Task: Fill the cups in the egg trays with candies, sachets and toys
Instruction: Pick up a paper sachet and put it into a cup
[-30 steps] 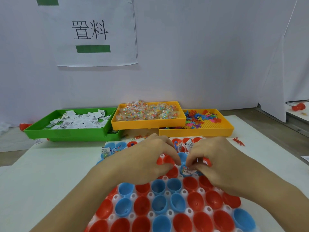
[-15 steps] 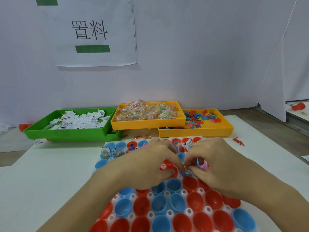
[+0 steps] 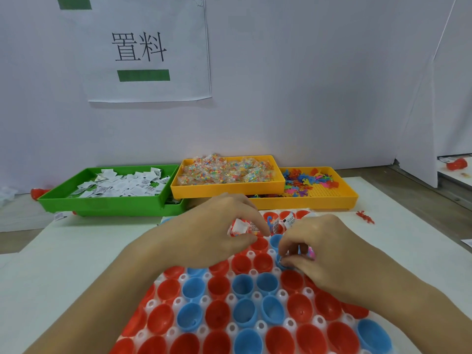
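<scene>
Since half a second ago your left hand (image 3: 217, 233) has lifted off the cups and drawn slightly left; it now pinches a small clutch of white sachets (image 3: 240, 227) between thumb and curled fingers, above the far-middle red cups. Your right hand (image 3: 321, 251) has dropped lower, fingers curled down onto a blue cup (image 3: 281, 261), thumb and forefinger pinching at its rim; something pink shows under the fingers, item not identifiable. The egg tray (image 3: 252, 302) sits on the white surface (image 3: 63, 277) directly before you, its near rows of red and blue cups unfilled, far rows partly holding sachets. Beyond it, left to right: green tray (image 3: 102, 204) of sachets, orange tray (image 3: 227, 190) of candies, orange tray (image 3: 332, 200) of toys, their near edges close to the egg tray's far edge. Open surface lies left and right of the egg tray; one red toy (image 3: 365, 217) lies loose at far right.
</scene>
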